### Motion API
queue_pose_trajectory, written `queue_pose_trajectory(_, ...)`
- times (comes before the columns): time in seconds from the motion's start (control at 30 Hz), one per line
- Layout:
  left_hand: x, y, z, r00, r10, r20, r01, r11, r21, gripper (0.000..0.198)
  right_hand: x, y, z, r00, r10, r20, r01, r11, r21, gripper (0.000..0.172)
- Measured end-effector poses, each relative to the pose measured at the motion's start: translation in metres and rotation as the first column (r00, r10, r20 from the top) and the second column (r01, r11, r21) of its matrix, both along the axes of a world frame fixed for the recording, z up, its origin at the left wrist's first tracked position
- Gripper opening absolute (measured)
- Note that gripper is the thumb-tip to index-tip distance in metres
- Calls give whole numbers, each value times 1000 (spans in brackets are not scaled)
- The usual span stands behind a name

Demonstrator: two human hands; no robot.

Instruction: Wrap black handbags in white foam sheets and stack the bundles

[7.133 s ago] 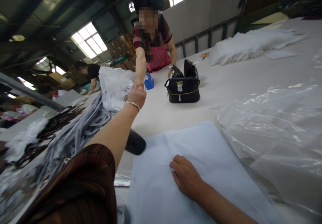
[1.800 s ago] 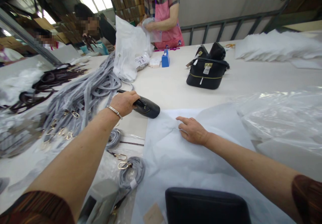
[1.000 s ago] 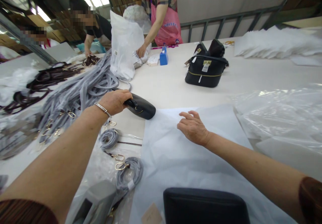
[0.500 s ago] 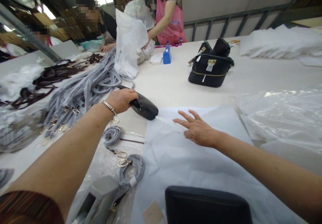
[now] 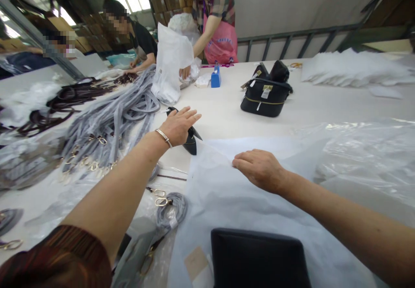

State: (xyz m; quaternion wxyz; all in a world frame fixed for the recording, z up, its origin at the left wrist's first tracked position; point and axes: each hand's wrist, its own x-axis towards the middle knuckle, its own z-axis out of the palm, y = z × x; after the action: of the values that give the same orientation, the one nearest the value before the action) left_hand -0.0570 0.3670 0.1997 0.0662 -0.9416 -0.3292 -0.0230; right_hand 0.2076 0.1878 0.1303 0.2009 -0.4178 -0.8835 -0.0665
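My left hand point(image 5: 180, 126) reaches forward with its fingers stretched out, lying over a small black pouch point(image 5: 192, 143) on the white table; the pouch shows only below the palm. My right hand point(image 5: 259, 169) rests knuckles-up on a large white tissue sheet point(image 5: 246, 206), fingers curled down at the sheet's far edge, which rises toward the pouch. A black bag point(image 5: 259, 257) lies on the sheet close to me.
Left lie a heap of grey straps point(image 5: 110, 115), dark brown straps point(image 5: 61, 102) and a coiled grey strap point(image 5: 171, 210). Beyond: a black handbag point(image 5: 266, 100), a blue dispenser point(image 5: 215, 78), a white plastic bag point(image 5: 170, 63), clear plastic point(image 5: 363, 158), stacked white sheets point(image 5: 350, 68). A person in a pink apron point(image 5: 220, 42) works opposite.
My left hand has opened its grip on the pouch, fingers now stretched out over it. My right hand went from flat and spread to curled at the sheet's edge, which has lifted.
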Motion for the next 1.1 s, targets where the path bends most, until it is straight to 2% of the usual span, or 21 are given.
queue_pose_trajectory(0.07,7,-26,15,977,-125,173,130,991,-18,59,0,-5,6,1000,12,14,-12,1000,26,27)
queue_pose_trajectory(0.1,11,-40,22,958,-197,208,208,978,-31,57,-1,-7,9,999,27,26,-28,999,40,26)
queue_pose_trajectory(0.2,26,-81,37,924,-365,112,373,925,-69,62,-8,-16,24,996,65,61,-69,995,75,24)
queue_pose_trajectory(0.27,32,-102,38,924,-382,13,382,922,-65,48,-13,-23,37,995,63,77,-68,996,61,23)
queue_pose_trajectory(0.37,27,-126,33,934,-349,-73,348,937,-21,11,-14,-40,54,992,-5,122,11,999,-49,17)
queue_pose_trajectory(0.5,2,-162,34,927,-361,-99,362,932,-10,19,5,-75,66,937,-185,295,253,944,-212,35)
queue_pose_trajectory(0.6,-19,-198,37,931,-363,-49,363,932,-4,22,22,-112,71,892,-261,370,362,902,-236,20)
queue_pose_trajectory(0.7,-36,-237,33,941,-337,-21,337,941,23,23,29,-159,74,870,-335,361,421,887,-192,18)
queue_pose_trajectory(0.87,-53,-303,14,924,-360,-130,364,931,9,17,14,-242,66,862,-378,337,450,877,-169,22)
queue_pose_trajectory(0.97,-62,-342,0,925,-343,-162,350,937,16,16,-1,-285,47,862,-370,347,450,874,-185,21)
queue_pose_trajectory(1.1,-77,-387,-23,932,-294,-211,304,953,14,15,-20,-330,15,856,-350,381,450,867,-213,20)
